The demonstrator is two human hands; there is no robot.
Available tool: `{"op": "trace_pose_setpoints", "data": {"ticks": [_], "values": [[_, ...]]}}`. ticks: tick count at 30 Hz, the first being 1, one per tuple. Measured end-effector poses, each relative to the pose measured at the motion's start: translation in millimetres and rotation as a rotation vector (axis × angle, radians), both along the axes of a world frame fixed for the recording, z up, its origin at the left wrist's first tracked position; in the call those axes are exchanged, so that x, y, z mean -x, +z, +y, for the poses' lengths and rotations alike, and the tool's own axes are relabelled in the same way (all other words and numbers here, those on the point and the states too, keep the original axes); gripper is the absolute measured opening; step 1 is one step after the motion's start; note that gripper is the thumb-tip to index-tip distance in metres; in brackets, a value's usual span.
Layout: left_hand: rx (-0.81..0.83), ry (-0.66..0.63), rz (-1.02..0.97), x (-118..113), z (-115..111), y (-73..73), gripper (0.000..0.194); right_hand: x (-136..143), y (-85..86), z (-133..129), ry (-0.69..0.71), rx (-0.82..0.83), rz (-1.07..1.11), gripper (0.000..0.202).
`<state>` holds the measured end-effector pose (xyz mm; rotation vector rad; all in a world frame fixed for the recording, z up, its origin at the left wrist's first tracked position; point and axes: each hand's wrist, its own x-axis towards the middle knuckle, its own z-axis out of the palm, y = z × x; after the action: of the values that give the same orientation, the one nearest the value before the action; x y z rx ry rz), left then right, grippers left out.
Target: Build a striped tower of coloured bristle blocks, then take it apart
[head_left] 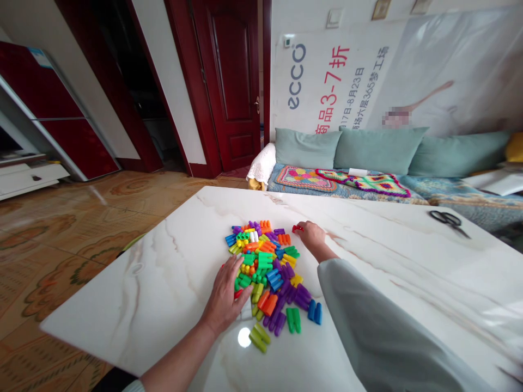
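Observation:
A heap of colourful plastic building blocks (265, 261), many shaped like joined rounded tubes, lies on the white marble-patterned table (171, 261). My left hand (224, 288) rests at the heap's left side, fingers stretched forward and thumb spread apart. Bits of red show beside its fingers and near the thumb; the palm side is hidden. Beyond the heap's right side, my right hand (312, 238) pinches a small red block (298, 228) at its fingertips. Nearest me lie a yellow-green block (260, 337), a green block (293, 320) and a blue block (315, 312).
Black-handled scissors (449, 220) lie toward the table's far right. Behind the table stands a sofa (261, 163) with green cushions (378, 149) and crocheted mats (308, 178). A red door (235, 81) and a red refrigerator (53, 109) are further back.

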<state>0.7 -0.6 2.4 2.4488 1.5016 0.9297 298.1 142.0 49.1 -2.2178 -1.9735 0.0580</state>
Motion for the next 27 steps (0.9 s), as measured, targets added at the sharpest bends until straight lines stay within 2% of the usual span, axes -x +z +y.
{"op": "trace_pose_setpoints", "data": {"ticks": [10,17,23,27], "values": [[-0.022,-0.005,-0.019,-0.3,0.0,1.6,0.065,-32.8,-0.4,-4.3,0.037,0.046,-0.001,0.028],[-0.030,0.000,-0.013,-0.4,0.6,0.4,0.065,-41.3,2.8,-9.6,0.049,0.053,-0.027,0.045],[-0.014,0.006,-0.024,0.1,0.7,0.4,0.064,-47.7,7.2,-14.1,-0.004,0.061,-0.034,0.028],[-0.019,0.006,-0.023,0.0,0.5,0.4,0.064,-45.4,5.6,-12.6,-0.015,0.050,-0.016,0.029]]}}
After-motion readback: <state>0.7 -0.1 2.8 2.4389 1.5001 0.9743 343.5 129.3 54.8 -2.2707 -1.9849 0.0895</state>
